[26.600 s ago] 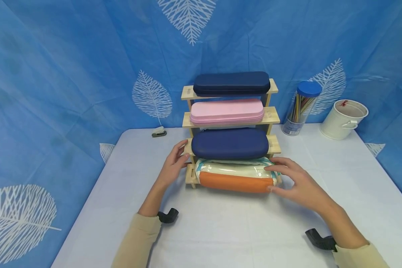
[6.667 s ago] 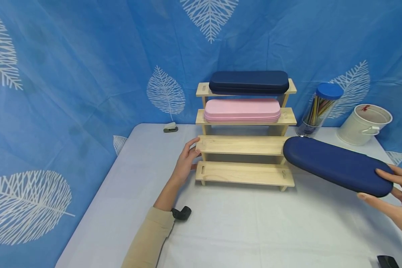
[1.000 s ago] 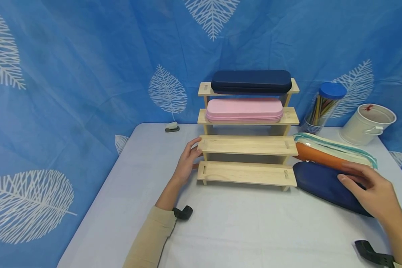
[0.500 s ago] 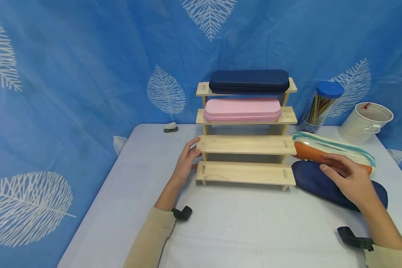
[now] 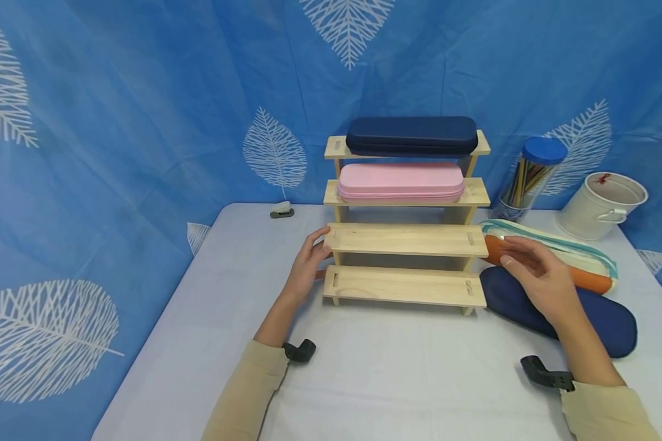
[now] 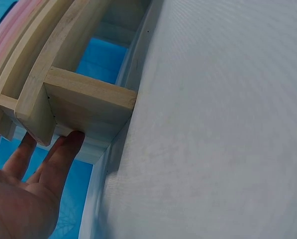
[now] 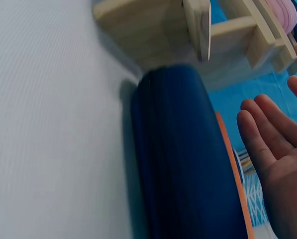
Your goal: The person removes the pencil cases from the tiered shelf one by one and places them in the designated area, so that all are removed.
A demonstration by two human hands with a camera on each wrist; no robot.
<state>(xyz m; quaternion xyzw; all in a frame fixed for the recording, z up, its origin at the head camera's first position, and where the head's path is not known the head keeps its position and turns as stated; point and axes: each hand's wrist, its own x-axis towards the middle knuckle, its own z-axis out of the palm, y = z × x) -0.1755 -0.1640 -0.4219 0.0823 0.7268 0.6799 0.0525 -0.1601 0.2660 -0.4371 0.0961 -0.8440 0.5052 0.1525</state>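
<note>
My left hand [image 5: 304,269] touches the left end of a wooden tiered rack [image 5: 403,237]. In the left wrist view its fingers [image 6: 63,162] extend to the rack's side boards. My right hand [image 5: 543,283] hovers with relaxed fingers over a blue pencil case [image 5: 607,321], right of the rack, holding nothing. The right wrist view shows that hand [image 7: 282,154] apart from the blue pencil case [image 7: 183,164]. Behind lies an orange, clear and teal pencil case [image 5: 590,280], partly covered by the hand. A pink pencil case [image 5: 401,182] and a dark navy one [image 5: 412,136] sit on the upper two tiers.
Behind the right-hand cases stand a clear tube of pencils with a blue lid [image 5: 544,150] and a cream metal bucket [image 5: 601,208]. A small stapler [image 5: 282,210] lies at the table's back left. A blue leaf-patterned cloth [image 5: 160,110] hangs behind the white table [image 5: 397,367].
The orange and blue pencil cases have left the lower tiers and lie right of the rack. In the last second my right hand has moved left off the blue case; the left stays.
</note>
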